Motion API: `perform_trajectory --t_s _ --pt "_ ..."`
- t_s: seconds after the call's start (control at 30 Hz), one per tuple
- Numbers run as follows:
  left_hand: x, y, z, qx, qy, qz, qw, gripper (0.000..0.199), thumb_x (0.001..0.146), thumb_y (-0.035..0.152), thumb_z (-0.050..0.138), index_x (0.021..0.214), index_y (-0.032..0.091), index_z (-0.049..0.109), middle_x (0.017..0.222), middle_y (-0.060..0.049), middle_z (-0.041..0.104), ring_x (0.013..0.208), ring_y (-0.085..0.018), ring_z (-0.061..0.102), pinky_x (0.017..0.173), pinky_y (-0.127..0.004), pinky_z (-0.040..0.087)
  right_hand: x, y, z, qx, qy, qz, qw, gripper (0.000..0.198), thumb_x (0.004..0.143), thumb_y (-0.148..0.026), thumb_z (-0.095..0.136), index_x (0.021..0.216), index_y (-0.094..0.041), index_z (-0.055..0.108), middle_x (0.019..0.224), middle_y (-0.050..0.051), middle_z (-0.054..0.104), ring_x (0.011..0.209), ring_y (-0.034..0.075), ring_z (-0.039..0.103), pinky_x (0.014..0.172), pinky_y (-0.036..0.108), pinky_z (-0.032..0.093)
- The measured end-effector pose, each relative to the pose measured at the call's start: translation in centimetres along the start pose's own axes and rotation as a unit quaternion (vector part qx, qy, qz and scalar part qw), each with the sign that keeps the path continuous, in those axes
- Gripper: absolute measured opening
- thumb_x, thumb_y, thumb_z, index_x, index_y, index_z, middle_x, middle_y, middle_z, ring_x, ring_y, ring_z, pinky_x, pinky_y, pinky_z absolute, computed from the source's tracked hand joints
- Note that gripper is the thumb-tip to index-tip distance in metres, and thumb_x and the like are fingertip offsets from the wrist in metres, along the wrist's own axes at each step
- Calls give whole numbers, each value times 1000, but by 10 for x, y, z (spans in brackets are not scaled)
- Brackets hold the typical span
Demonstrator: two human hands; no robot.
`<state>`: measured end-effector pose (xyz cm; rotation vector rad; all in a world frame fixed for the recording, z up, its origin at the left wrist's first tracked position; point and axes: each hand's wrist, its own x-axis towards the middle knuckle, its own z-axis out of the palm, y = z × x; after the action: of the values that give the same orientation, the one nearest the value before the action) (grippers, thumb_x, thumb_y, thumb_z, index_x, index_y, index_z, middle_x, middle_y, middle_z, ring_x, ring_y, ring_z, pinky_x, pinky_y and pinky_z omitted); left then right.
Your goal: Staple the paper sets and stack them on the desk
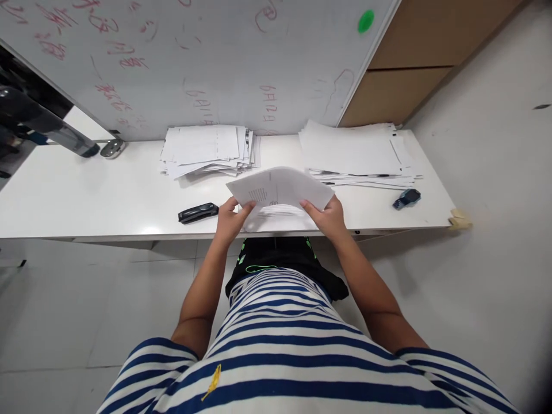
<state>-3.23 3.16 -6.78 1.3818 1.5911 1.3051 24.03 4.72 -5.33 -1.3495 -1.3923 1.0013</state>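
Between my two hands a bundle of printed paper sheets (pixel 284 184) is held up just over the front edge of the desk, its upper edge bowed. My left hand (pixel 232 218) grips its left side, thumb on top. The right side is pinched by my right hand (pixel 326 216), also with the thumb on top. Beneath the sheets, edges of more white paper show; whether they belong to the bundle I cannot tell. A black stapler (pixel 198 213) lies on the desk just left of my left hand.
Two paper piles, a left one (pixel 202 146) and a right one (pixel 349 152), lie against the whiteboard (pixel 241 69). A small dark blue object (pixel 406 198) sits at right. A computer mouse (pixel 112 148) and a clear bottle (pixel 52 123) are at left. Tan tape (pixel 459 219) covers the desk corner.
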Motion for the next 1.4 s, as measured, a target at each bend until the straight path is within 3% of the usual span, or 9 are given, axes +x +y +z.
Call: perform_trajectory --t_s 0.27,0.43,0.63,0.77,0.87,0.97,1.07,1.2,1.4 --pt "-4 -32 6 94 6 10 996 26 84 41 72 103 25 79 109 -6 78 108 -29 68 98 -42 49 2 34 22 4 3 37 999 62 75 -57 79 122 -20 64 118 12 74 121 32 65 109 47 50" --pt "-5 -26 2 71 1 -9 997 22 85 39 71 99 24 77 104 -4 78 102 -26 70 94 -38 50 2 39 23 1 7 49 999 64 77 -58 77 125 -19 63 119 13 73 118 31 66 109 47 50" --pt "-12 -5 -2 28 -2 -15 999 22 83 43 74 93 23 75 97 -3 76 97 -24 68 92 -35 51 4 24 13 21 23 27 999 66 75 -55 79 128 -20 62 124 12 72 122 30 65 110 46 49" --pt "-22 3 -23 21 29 7 999 27 85 44 74 105 25 74 101 -5 75 102 -24 67 100 -38 48 -5 19 5 55 3 65 996 65 71 -54 83 123 -20 65 125 13 73 119 33 66 108 52 52" --pt "-22 -7 -57 140 55 45 988 30 89 43 70 114 27 72 117 -9 72 121 -29 61 113 -46 38 -17 23 10 117 -36 143 982 66 68 -50 86 123 -21 65 125 12 74 115 35 70 102 53 56" --pt "-16 -29 -95 289 67 41 954 48 81 41 79 125 26 67 135 -14 64 138 -39 44 117 -54 29 -28 24 24 154 -86 191 966 64 67 -46 88 123 -22 66 127 11 74 115 34 71 101 51 58" --pt "-7 -52 -118 339 58 1 939 50 79 39 79 126 25 65 128 -15 63 129 -40 47 109 -54 36 -32 22 43 163 -108 189 962 59 68 -42 87 120 -23 68 127 9 74 117 33 70 104 51 57" --pt "-1 -67 -121 317 65 -12 946 32 85 36 72 114 24 66 112 -13 64 114 -35 50 98 -50 42 -30 20 62 167 -133 184 960 53 70 -40 84 118 -24 69 126 10 75 116 34 71 103 52 57" --pt "-9 -66 -112 265 62 21 962 28 84 28 73 111 23 66 110 -11 63 111 -29 51 98 -46 42 -29 26 74 148 -111 183 965 53 69 -37 82 118 -21 67 124 11 75 113 33 71 102 51 57"
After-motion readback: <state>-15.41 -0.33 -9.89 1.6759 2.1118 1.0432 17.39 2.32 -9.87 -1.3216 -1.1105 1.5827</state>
